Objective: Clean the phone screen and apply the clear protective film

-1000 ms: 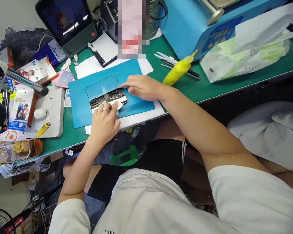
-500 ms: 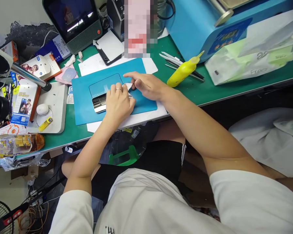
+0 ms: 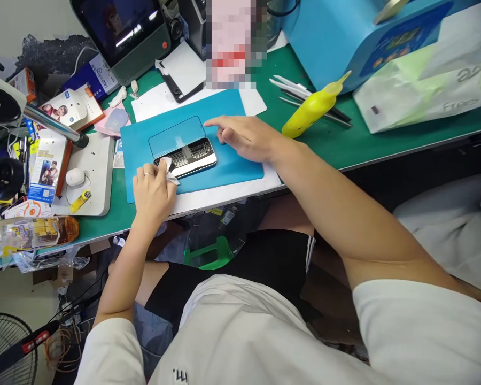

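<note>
While the left hand (image 3: 154, 192), left of centre, pinches white tissue (image 3: 172, 179) at the phone (image 3: 196, 160), the right hand (image 3: 244, 138), upper centre, sits loosely spread

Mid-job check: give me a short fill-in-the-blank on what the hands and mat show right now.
1. The wipe in the left hand is coloured ____.
2. The right hand extends its ____ finger toward the clear panel.
3. The mat under the phone-like device is coloured ____.
4. The squeeze bottle near the right wrist is coloured ____.

Missing words: white; index; blue; yellow.
</note>
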`<state>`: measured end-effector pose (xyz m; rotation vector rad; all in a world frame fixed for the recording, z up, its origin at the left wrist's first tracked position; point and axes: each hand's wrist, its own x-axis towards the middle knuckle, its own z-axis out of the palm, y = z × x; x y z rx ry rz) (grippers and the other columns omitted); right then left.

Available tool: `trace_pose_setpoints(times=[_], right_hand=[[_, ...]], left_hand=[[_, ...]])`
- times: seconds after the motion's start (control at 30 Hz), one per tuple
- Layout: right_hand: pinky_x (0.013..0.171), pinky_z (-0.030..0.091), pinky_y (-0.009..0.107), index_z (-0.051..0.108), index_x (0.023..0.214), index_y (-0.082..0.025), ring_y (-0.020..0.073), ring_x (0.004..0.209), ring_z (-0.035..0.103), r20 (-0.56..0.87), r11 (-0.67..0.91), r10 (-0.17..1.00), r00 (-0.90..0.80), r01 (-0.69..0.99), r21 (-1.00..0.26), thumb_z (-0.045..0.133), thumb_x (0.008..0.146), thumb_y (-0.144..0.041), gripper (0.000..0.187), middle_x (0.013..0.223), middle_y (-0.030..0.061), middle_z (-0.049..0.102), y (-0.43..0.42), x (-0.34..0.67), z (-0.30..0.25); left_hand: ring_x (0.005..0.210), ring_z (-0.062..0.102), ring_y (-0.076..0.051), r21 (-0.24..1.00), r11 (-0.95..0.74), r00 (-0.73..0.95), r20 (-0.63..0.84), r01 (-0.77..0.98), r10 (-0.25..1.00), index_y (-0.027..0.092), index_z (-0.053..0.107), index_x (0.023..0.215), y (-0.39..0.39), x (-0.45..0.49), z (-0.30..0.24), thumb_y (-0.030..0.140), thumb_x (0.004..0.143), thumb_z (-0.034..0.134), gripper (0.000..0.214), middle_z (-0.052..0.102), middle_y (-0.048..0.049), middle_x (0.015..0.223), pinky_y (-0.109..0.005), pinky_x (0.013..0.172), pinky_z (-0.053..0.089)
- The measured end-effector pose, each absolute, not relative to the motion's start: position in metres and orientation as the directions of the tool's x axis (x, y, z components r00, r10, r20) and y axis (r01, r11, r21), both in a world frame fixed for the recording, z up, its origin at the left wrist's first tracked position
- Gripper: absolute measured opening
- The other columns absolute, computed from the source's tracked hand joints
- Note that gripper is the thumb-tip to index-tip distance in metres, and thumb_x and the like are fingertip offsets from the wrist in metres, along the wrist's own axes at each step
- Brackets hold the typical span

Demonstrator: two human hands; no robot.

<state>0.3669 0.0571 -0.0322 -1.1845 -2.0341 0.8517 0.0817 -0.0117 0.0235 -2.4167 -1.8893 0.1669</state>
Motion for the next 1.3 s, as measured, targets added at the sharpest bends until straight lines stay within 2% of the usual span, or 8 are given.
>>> trace_pose_setpoints(times=[0.27, 0.43, 0.6, 0.8, 1.0, 1.1, 1.2, 1.3], right_hand=[[0.119, 0.047, 0.059, 0.071, 0.152, -0.021, 0.0450, 0.137, 0.067, 0.184, 0.373, 0.905, -0.384, 0.504, -0.779, 0.003, 0.093, -0.105, 0.123, 0.144, 0.0188, 0.077, 0.054, 0.366, -0.038], [0.106, 0.052, 0.058, 0.071, 0.155, -0.019, 0.0424, 0.118, 0.072, 0.173, 0.355, 0.915, -0.363, 0.528, -0.772, 0.004, 0.094, -0.103, 0.124, 0.120, 0.0193, 0.080, 0.054, 0.365, -0.038], [0.097, 0.054, 0.051, 0.073, 0.153, -0.025, 0.0368, 0.107, 0.072, 0.163, 0.349, 0.921, -0.355, 0.562, -0.750, 0.001, 0.091, -0.106, 0.125, 0.104, 0.0146, 0.079, 0.055, 0.364, -0.038], [0.100, 0.054, 0.053, 0.073, 0.151, -0.019, 0.0377, 0.105, 0.072, 0.161, 0.324, 0.927, -0.340, 0.506, -0.799, 0.005, 0.090, -0.108, 0.128, 0.098, 0.0141, 0.073, 0.054, 0.365, -0.039], [0.104, 0.056, 0.056, 0.076, 0.149, -0.030, 0.0406, 0.107, 0.073, 0.134, 0.300, 0.931, -0.340, 0.500, -0.813, 0.009, 0.089, -0.108, 0.119, 0.102, 0.0134, 0.077, 0.054, 0.367, -0.035], [0.103, 0.056, 0.056, 0.076, 0.149, -0.029, 0.0403, 0.107, 0.074, 0.125, 0.287, 0.936, -0.329, 0.508, -0.812, 0.007, 0.088, -0.109, 0.122, 0.104, 0.0135, 0.079, 0.053, 0.367, -0.035], [0.101, 0.056, 0.054, 0.076, 0.149, -0.023, 0.0377, 0.104, 0.073, 0.151, 0.299, 0.938, -0.312, 0.508, -0.807, 0.004, 0.090, -0.108, 0.126, 0.103, 0.0140, 0.080, 0.054, 0.367, -0.037], [0.099, 0.055, 0.051, 0.077, 0.148, -0.025, 0.0348, 0.102, 0.072, 0.161, 0.303, 0.939, -0.305, 0.511, -0.804, 0.004, 0.093, -0.105, 0.122, 0.104, 0.0132, 0.081, 0.054, 0.367, -0.039]], left_hand=[[0.128, 0.062, -0.041, -0.094, -0.185, 0.185, -0.010, 0.978, 0.983, 0.010, 0.055, 0.168, -0.004, 0.078, 0.015, 0.023, 0.108, 0.041, 0.063, 0.070, -0.0245, 0.138, -0.047, 0.103, 0.049], [0.129, 0.063, -0.042, -0.091, -0.166, 0.166, -0.009, 0.982, 0.986, 0.006, 0.057, 0.164, -0.011, 0.088, 0.016, 0.023, 0.112, 0.040, 0.057, 0.069, -0.0268, 0.139, -0.048, 0.104, 0.049], [0.130, 0.064, -0.042, -0.044, -0.246, 0.246, -0.004, 0.968, 0.969, 0.002, 0.064, 0.149, -0.011, 0.133, 0.013, 0.024, 0.111, 0.046, 0.047, 0.069, -0.0283, 0.137, -0.047, 0.104, 0.048], [0.128, 0.065, -0.040, 0.052, -0.413, 0.409, 0.069, 0.909, 0.910, 0.008, 0.071, 0.129, 0.000, 0.189, -0.001, 0.020, 0.111, 0.047, 0.033, 0.071, -0.0258, 0.133, -0.044, 0.100, 0.048], [0.124, 0.067, -0.038, 0.024, -0.517, 0.517, 0.032, 0.855, 0.856, 0.001, 0.063, 0.150, -0.023, 0.177, -0.001, 0.021, 0.112, 0.042, 0.048, 0.072, -0.0250, 0.128, -0.043, 0.098, 0.048], [0.123, 0.067, -0.038, -0.009, -0.547, 0.546, -0.024, 0.837, 0.837, -0.004, 0.053, 0.163, -0.033, 0.156, 0.003, 0.023, 0.113, 0.041, 0.058, 0.072, -0.0247, 0.127, -0.043, 0.099, 0.048], [0.125, 0.066, -0.039, -0.042, -0.501, 0.497, -0.074, 0.864, 0.864, -0.003, 0.051, 0.166, -0.036, 0.132, 0.008, 0.024, 0.113, 0.039, 0.060, 0.072, -0.0257, 0.129, -0.045, 0.100, 0.048], [0.125, 0.065, -0.040, -0.059, -0.420, 0.415, -0.078, 0.906, 0.906, 0.002, 0.053, 0.167, -0.038, 0.104, 0.012, 0.026, 0.114, 0.038, 0.060, 0.074, -0.0255, 0.131, -0.046, 0.100, 0.048]])
